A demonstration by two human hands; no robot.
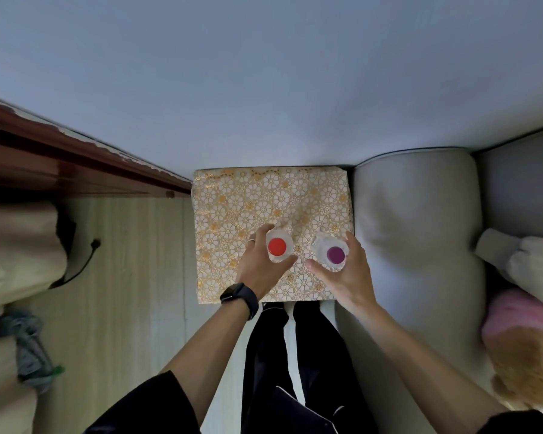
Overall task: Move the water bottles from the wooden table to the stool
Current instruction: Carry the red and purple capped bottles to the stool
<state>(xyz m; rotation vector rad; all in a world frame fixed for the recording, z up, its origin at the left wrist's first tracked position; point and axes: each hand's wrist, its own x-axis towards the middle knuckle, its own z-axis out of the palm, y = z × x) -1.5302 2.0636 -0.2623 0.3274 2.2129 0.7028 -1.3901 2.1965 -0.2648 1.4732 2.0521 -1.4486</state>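
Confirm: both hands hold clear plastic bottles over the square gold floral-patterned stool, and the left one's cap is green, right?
No: in the head view the left hand holds a clear plastic bottle with a red cap, not green. The right hand holds the purple-capped bottle; both are over the gold floral-patterned stool.

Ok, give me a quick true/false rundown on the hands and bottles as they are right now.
1. The left hand grips the red-capped bottle. True.
2. The right hand holds nothing. False: its fingers curl round the purple-capped bottle.
3. Both bottles are upright over the patterned stool, caps towards the camera. True.
4. The black watch is on the right wrist. False: it is on the left wrist.
5. The bottles lie on the grey sofa. False: the sofa is to the right of the stool and no bottle is on it.
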